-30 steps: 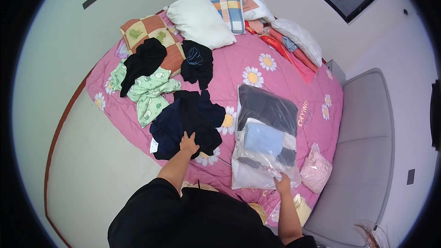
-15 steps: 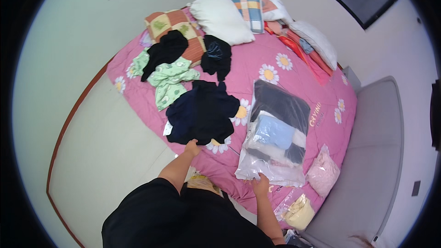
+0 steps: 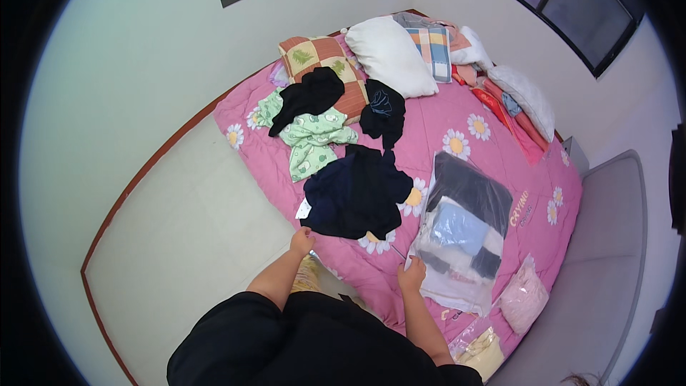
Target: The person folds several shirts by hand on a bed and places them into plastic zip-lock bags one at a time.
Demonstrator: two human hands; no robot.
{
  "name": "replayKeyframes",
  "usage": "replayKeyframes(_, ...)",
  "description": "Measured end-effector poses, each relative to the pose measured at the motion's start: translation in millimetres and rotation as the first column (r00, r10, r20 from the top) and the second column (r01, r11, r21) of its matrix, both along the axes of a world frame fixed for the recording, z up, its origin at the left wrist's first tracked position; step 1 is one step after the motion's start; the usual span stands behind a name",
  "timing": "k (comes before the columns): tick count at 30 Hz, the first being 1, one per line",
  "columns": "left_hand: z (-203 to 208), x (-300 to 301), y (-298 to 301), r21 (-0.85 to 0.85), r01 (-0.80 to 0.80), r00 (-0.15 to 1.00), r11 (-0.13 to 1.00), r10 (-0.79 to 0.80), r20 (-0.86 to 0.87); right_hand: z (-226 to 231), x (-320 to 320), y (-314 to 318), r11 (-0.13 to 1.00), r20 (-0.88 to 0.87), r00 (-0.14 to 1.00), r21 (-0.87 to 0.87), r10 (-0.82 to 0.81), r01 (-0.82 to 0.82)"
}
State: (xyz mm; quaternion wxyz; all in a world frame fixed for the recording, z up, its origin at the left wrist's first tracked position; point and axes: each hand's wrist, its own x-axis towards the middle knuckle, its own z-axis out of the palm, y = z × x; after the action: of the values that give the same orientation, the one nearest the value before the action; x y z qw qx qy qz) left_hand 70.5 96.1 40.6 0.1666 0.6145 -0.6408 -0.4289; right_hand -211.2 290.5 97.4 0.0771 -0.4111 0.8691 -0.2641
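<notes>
A dark navy-black garment (image 3: 357, 193) lies spread on the pink bed, a white patch showing at its left edge. My left hand (image 3: 302, 241) is closed on its near left corner, just below that patch. To the right rests a large clear plastic bag (image 3: 457, 286) with folded dark, white and light-blue clothes inside. My right hand (image 3: 412, 273) grips the bag's near left corner, its fingertips partly hidden. Beyond the garment lie pale-green printed clothing (image 3: 314, 144), a black piece (image 3: 314, 96) and another black garment with a blue design (image 3: 384, 114).
A pink quilt with daisies (image 3: 457, 144) covers the bed. Pillows (image 3: 389, 57) and bedding line the far side. Smaller bags with pink (image 3: 524, 297) and yellow (image 3: 482, 354) contents lie near the grey headboard (image 3: 600, 243). Pale floor (image 3: 186, 207) is at left.
The whole view has shifted. My left hand has slid left along the garment's near edge to its corner. My right hand has moved left along the bag's near edge to its corner.
</notes>
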Motion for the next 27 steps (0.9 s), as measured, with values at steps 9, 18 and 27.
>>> replayKeyframes(9,-20.8,-9.3,-138.2,-0.003,0.141,0.990,0.990,-0.141,-0.026,-24.2,24.2,-102.4,0.990,0.076,0.989,0.077,-0.128,0.122)
replayKeyframes(18,-46.1,17.1,-245.2,0.055,0.253,0.967,0.966,-0.253,-0.017,-18.9,51.8,-217.7,0.925,0.180,0.909,0.119,-0.377,0.360)
replayKeyframes(27,-58.8,4.1,-282.4,0.251,0.241,0.967,0.938,-0.253,0.016,-7.3,35.8,-266.5,0.926,0.164,0.917,0.163,-0.365,0.339)
